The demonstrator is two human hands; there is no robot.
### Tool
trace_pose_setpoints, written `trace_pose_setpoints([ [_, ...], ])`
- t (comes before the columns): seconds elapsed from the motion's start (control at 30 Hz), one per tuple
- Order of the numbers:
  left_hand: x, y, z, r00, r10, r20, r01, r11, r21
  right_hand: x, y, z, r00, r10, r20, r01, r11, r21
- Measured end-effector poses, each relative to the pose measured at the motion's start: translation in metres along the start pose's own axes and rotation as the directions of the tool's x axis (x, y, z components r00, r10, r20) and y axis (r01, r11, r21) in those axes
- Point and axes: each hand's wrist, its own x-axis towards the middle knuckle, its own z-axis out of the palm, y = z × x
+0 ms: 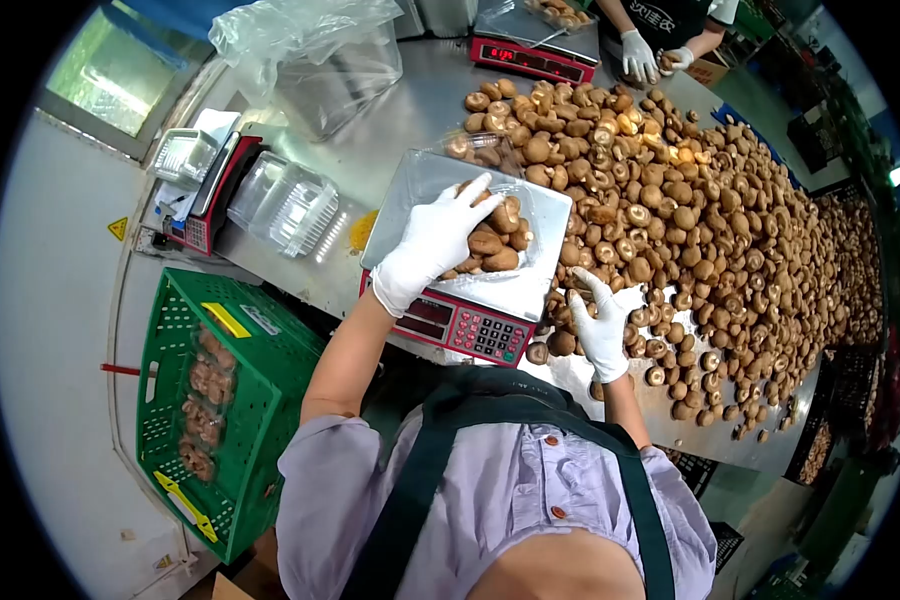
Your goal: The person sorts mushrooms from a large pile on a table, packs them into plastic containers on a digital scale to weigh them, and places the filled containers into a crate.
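Note:
My left hand [438, 240], in a white glove, lies over brown shiitake mushrooms [495, 250] in a clear plastic tray, its fingers spread. The tray rests on the steel plate of a red scale [467, 327] in front of me. To the right of the scale, my gloved right hand [600, 325] is at the near edge of a large mushroom pile [670, 220]. Its thumb and fingers are apart, with mushrooms close to the fingertips. Whether it touches one, I cannot tell.
Clear empty trays [285, 205] stand left, beside a second red scale [213, 195]. A green crate [270, 400] holding packed trays is at lower left. Plastic bags [310, 50] lie at the back. Across the table, a co-worker's gloved hands [655, 60] are near a third scale [535, 60].

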Motion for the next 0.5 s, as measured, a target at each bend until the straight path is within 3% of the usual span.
trace_pose_setpoints([
  [0.07,0.009,0.01,-0.005,0.996,0.051,0.073,-0.035,0.978,-0.204,0.002,0.004,-0.015,1.0,-0.002,0.026,0.004,0.998,-0.056],
  [0.1,-0.003,-0.028,-0.034,0.994,0.049,0.096,-0.034,0.988,-0.151,0.007,-0.015,0.028,0.999,0.028,0.025,-0.029,0.999,0.034],
  [0.17,0.001,-0.039,-0.052,0.988,0.063,0.144,0.01,0.889,-0.457,0.02,-0.013,0.022,1.0,-0.005,0.006,0.005,1.0,0.003],
  [0.23,-0.004,-0.062,-0.052,0.989,0.034,-0.142,-0.12,0.745,-0.656,0.032,-0.013,0.02,0.997,-0.043,-0.061,0.043,0.999,0.002],
  [0.3,-0.013,-0.088,-0.064,0.983,-0.12,-0.141,-0.036,0.625,-0.78,0.047,-0.021,0.021,0.998,0.009,-0.065,-0.006,0.999,0.039],
  [0.33,-0.019,-0.101,-0.065,0.955,-0.277,-0.11,0.052,0.519,-0.853,0.055,-0.029,0.022,0.995,-0.032,-0.092,0.035,0.999,0.025],
  [0.37,-0.026,-0.116,-0.065,0.904,-0.424,-0.054,0.128,0.389,-0.912,0.063,-0.033,0.024,0.995,-0.036,-0.094,0.041,0.998,0.052],
  [0.43,-0.041,-0.155,-0.058,0.741,-0.671,0.016,0.297,0.306,-0.905,0.075,-0.049,0.026,0.995,-0.065,-0.078,0.066,0.998,0.002],
  [0.5,-0.052,-0.214,-0.019,0.575,-0.78,-0.248,0.137,0.391,-0.91,0.086,-0.053,0.036,0.999,-0.042,-0.013,0.043,0.995,0.086],
])
